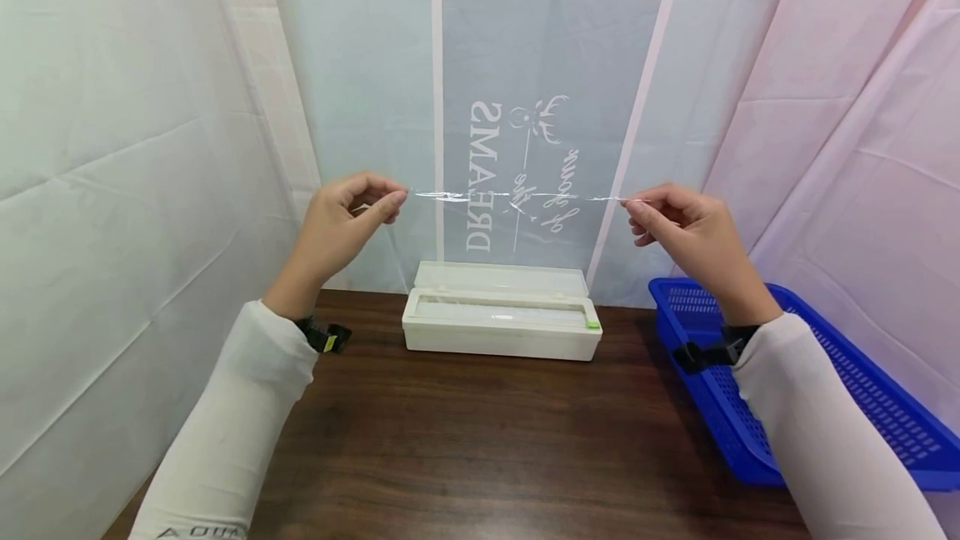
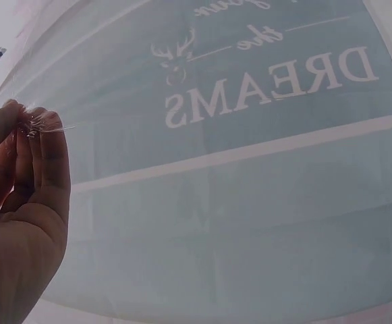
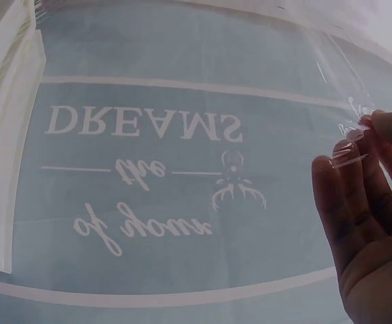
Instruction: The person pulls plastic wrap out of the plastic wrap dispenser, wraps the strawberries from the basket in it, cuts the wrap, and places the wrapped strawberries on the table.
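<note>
The left hand [image 1: 345,219] and right hand [image 1: 686,227] are pinching clear film [image 1: 450,196] between them, holding it taut just above frame centre. Drawing-out is looking done; cut free, I can't tell. Below centre, the white box [image 1: 502,337] is sitting, lid [image 1: 501,277] open, closing apparently left.

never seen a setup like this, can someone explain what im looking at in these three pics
There is no robot here, just a person's two bare hands. The wide picture comes from a head-worn camera looking forward and down; the other two come from the black cameras strapped to the wrists. The left hand and right hand pinch clear plastic film, stretched between them in front of a lettered backdrop. On the brown table sit a white cling film dispenser with its lid open and, at the right, a blue perforated basket.
</note>
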`<state>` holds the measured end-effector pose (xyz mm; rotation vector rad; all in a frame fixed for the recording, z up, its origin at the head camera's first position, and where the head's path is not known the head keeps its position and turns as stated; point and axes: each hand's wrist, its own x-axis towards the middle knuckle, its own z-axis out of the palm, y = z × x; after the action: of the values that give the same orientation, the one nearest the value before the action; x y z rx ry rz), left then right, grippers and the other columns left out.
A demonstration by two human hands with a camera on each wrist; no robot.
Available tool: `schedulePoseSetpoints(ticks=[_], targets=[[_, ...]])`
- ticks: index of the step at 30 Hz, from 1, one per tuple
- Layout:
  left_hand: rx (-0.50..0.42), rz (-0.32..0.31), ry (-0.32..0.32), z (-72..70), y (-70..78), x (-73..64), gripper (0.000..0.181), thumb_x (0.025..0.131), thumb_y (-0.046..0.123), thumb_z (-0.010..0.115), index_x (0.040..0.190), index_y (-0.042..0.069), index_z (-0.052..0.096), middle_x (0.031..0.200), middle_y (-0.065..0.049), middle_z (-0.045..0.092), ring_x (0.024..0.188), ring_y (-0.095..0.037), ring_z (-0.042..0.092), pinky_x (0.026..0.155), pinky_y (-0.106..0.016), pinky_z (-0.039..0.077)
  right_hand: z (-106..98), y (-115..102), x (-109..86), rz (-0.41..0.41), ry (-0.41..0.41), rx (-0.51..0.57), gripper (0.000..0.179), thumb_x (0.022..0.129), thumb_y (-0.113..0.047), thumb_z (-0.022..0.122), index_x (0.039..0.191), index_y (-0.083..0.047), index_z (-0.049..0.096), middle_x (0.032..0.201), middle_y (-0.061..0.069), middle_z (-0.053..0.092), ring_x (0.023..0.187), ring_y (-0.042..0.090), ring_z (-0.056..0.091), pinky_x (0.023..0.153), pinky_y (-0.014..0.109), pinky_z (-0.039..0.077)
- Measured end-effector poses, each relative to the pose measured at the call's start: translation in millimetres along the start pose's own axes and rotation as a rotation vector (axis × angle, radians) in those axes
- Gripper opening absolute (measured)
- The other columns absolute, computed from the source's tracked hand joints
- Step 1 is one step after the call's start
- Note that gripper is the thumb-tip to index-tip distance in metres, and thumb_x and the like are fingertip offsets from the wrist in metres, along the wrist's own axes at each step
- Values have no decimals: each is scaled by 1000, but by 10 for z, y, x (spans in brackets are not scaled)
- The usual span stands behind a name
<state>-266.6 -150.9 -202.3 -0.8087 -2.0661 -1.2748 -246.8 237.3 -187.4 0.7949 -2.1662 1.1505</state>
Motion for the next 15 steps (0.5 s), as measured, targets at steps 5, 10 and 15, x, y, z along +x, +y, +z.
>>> schedulePoseSetpoints(ticks=[5,10,15], targets=[[26,29,-9,-15,198,-102,14,90,6,59,97,-5,65,80,-2,63,73,-25,61,63,-14,50,1,-40,-92,-18,-33,-3,13,90,-7,59,97,1,66,78,13,62,67,21,62,60,19,55],[16,33,-20,-26,254,-211,13,89,3,59,97,-6,65,82,-6,63,74,-25,60,64,-14,51,-12,20,-174,-36,-65,6,11,90,-2,57,96,2,65,78,11,63,67,20,62,61,18,55],[-2,68,-24,-26,297,-329,11,88,0,60,96,-7,64,85,-12,63,74,-22,60,65,-13,51,-46,171,-277,-26,-82,51,12,90,0,56,98,-1,65,78,9,63,67,20,61,61,18,55]])
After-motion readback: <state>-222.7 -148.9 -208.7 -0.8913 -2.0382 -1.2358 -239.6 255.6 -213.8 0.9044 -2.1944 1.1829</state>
